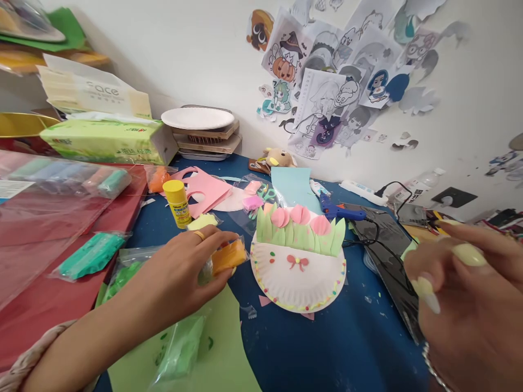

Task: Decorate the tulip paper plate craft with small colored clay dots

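My left hand [196,258] is closed on a clear packet of orange modelling clay [229,257], thumb on the near side and fingers over the far side. Just right of it lies a paper-plate basket [300,277] with pink paper tulips [300,214], green paper leaves, a small red bow and coloured dots along its rim. My right hand [466,288] is raised at the right edge, fingers curled and pinched together; whatever they hold, if anything, cannot be made out. A yellow glue stick [177,204] stands beyond my left hand, beside a pale yellow clay packet [203,221].
Green paper [220,337] carries a light green clay packet [182,345]. A teal clay packet [92,256] lies on a red folder [44,337]. Beyond are pink paper [208,190], a blue glue gun [343,211] with its cable, a black board [392,272] and a tissue pack [110,140].
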`<state>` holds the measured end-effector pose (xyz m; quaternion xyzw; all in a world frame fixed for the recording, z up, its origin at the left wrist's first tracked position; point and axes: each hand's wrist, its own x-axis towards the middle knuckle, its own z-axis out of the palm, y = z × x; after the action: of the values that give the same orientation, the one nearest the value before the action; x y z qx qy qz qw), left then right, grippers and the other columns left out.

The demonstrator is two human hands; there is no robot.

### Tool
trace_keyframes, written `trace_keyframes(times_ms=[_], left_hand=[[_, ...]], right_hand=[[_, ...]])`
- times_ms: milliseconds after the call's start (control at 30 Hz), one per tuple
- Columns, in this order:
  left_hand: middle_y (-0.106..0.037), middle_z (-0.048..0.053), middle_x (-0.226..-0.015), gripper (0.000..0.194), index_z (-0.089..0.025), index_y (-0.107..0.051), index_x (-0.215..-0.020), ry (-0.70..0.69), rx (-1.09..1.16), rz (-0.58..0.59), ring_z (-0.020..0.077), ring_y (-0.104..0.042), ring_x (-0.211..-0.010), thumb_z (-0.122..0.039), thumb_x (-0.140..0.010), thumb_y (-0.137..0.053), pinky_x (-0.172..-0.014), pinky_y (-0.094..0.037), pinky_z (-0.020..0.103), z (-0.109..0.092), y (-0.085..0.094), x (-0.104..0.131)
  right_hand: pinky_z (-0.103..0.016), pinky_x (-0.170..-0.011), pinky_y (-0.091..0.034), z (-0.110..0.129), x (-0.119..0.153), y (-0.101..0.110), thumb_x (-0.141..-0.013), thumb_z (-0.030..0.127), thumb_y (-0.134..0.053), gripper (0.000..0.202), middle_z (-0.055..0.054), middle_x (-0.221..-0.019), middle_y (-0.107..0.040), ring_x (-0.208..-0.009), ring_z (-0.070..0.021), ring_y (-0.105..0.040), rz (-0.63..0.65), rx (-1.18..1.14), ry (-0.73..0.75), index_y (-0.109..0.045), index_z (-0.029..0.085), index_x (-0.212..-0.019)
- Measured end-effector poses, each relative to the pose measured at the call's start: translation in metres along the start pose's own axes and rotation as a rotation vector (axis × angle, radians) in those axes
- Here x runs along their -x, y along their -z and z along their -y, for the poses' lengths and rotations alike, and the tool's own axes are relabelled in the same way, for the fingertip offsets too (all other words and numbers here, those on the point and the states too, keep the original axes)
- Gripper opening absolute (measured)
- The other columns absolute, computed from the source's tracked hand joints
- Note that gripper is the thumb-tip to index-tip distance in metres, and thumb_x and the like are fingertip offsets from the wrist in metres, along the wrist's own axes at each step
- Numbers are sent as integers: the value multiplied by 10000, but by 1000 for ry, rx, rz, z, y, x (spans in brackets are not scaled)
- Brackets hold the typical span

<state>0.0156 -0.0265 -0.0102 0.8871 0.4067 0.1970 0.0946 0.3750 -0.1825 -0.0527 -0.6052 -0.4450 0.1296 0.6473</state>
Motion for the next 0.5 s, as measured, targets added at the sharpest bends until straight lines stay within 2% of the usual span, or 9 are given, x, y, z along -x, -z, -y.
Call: trace_keyframes(times_ms=[100,133,200,300,433,500], left_hand=[[-560,80,-1096,377,-246,-456,-1151,31,8,3,228,-606,-839,-409,-812,-434,-701,-448,331,-2,2,1],[-544,79,-1115,369,-248,-437,-1158,37,9,-4,227,-606,-848,-396,-819,-424,-702,-449,331,-3,2,1],[-522,80,-1129,359,-247,-412,-1164,55,7,-24,227,-600,-869,-374,-827,-411,-716,-447,337,-3,3,2],[-510,86,-1121,353,-235,-407,-1153,64,-1,-52,233,-577,-909,-358,-823,-419,-749,-437,343,-3,2,2],[-522,82,-1116,337,-236,-420,-1139,54,-12,-96,236,-568,-916,-337,-817,-423,-740,-431,335,0,5,-1],[-551,73,-1083,348,-243,-431,-1135,101,-8,-127,241,-577,-875,-362,-807,-432,-707,-430,337,3,10,-2]], right_hand=[[-312,-455,-433,46,-42,-76,-767,403,-565,244,-40,-681,-614,-579,-176,-578,28,-5,14,-639,265,-954],[-299,-436,-414,61,-49,-95,-765,405,-565,239,-32,-647,-601,-546,-164,-560,39,-11,24,-643,261,-938],[-273,-413,-376,82,-53,-118,-765,388,-564,216,-8,-579,-564,-496,-140,-518,57,-35,52,-647,252,-910],[-240,-409,-327,88,-46,-128,-785,315,-552,160,34,-499,-488,-455,-104,-447,94,-87,79,-645,238,-891],[-224,-430,-304,70,-46,-125,-782,267,-556,139,48,-500,-469,-464,-84,-420,72,-112,36,-648,210,-869],[-221,-430,-294,62,-50,-124,-775,264,-563,141,51,-497,-463,-466,-83,-415,33,-106,34,-650,206,-870]])
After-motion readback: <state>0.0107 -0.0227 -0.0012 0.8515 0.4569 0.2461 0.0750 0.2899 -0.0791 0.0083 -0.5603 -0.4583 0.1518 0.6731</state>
